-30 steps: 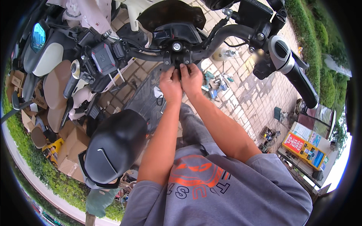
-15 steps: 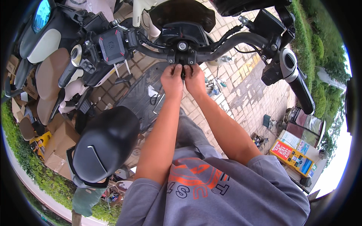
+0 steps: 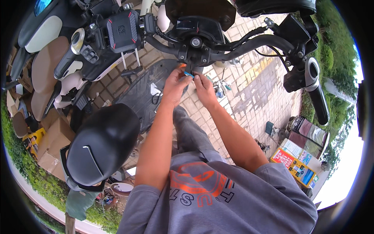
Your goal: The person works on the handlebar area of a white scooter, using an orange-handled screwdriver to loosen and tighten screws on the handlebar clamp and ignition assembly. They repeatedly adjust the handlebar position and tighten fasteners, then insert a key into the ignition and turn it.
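Observation:
My left hand [image 3: 176,86] and my right hand [image 3: 204,89] meet just below the middle of a scooter handlebar [image 3: 159,47], near the steering stem. Fingers of both are pinched together around a small bright blue piece [image 3: 188,74], whose kind is too small to make out. An orange bit [image 3: 182,66] shows at the left fingertips. Above the hands sit the clamp and a round key lock [image 3: 196,42]. The black dashboard [image 3: 190,25] lies beyond the lock.
An L-shaped hex key [image 3: 93,160] rests on the black seat [image 3: 117,136] at left. A black phone holder [image 3: 123,31] is on the left bar. Tools lie on the paving near the footboard [image 3: 140,93]. Other scooters and a cardboard box [image 3: 55,140] stand left; a three-wheeled cart [image 3: 302,156] stands right.
The view has shifted slightly. Both hands have come a little lower, away from the clamp, and a blue piece and an orange bit now show at the fingers.

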`<state>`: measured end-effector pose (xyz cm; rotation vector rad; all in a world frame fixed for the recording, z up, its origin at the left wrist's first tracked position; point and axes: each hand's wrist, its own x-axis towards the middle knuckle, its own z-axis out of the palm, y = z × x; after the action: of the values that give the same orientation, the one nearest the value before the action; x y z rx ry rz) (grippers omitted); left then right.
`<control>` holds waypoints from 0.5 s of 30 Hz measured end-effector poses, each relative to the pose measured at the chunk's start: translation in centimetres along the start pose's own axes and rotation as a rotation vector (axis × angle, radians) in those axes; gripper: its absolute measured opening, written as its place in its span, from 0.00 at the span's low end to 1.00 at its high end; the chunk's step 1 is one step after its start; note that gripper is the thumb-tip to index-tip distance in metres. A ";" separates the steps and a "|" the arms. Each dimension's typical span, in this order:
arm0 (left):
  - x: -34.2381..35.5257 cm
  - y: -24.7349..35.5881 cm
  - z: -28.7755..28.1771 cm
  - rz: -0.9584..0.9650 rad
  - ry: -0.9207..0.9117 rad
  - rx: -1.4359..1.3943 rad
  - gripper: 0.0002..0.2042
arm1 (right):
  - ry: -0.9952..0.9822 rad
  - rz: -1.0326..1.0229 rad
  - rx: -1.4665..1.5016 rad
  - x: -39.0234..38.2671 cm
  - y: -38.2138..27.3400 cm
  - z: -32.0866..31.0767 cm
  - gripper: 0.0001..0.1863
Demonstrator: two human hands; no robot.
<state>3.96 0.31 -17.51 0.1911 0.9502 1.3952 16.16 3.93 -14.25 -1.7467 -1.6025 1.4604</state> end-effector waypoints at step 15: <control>0.1 1.7 1.1 -0.015 0.026 0.046 0.14 | -0.026 -0.139 -0.100 -1.5 2.0 1.4 0.10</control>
<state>3.41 1.16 -15.81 0.1997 1.0042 1.3655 16.26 1.44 -15.80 -1.6379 -1.8000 1.3649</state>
